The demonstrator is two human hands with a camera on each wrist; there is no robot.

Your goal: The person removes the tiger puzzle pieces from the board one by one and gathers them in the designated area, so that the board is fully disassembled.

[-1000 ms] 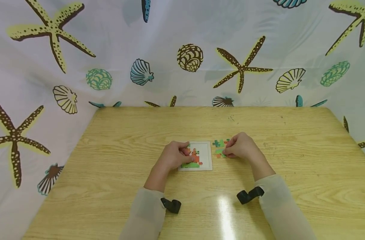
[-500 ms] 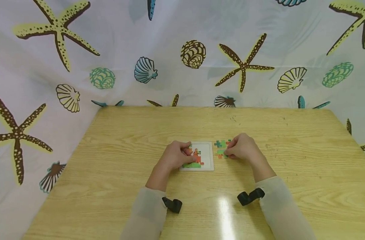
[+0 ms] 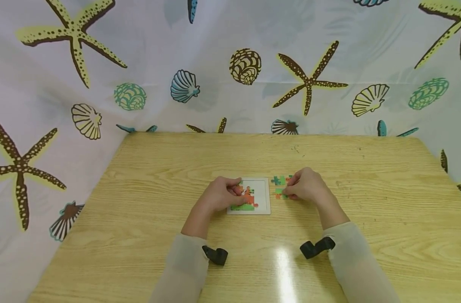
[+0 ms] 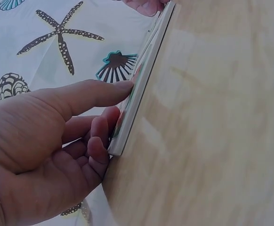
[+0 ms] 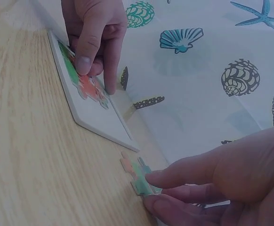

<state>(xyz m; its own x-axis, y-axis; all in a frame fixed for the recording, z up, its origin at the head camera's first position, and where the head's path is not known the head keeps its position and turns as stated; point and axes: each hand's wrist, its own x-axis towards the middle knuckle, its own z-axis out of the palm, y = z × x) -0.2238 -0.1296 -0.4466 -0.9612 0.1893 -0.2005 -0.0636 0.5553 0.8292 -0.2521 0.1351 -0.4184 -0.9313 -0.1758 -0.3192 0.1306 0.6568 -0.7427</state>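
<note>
A square white puzzle tray [image 3: 261, 194] lies on the table, with joined red, orange and green pieces [image 3: 246, 207] filling its left part. My left hand [image 3: 219, 195] holds the tray at its left side. The thumb [image 4: 101, 92] lies on the pieces, while the lower fingers curl at the tray's edge. Right of the tray, my right hand [image 3: 307, 185] pinches a green and orange jigsaw piece [image 5: 138, 175] between thumb and fingers, low over the table. Just beyond it lie green and teal loose pieces [image 3: 279, 180], partly hidden by the fingers.
The wooden table [image 3: 158, 176] spreads around both hands. Behind it and at the sides hangs a white cloth [image 3: 215, 33] printed with starfish and shells. Each wrist carries a black strap mount [image 3: 315, 248].
Both hands keep nearly the same pose and place. The head view has shifted slightly, so the whole scene sits a little farther right than a second ago.
</note>
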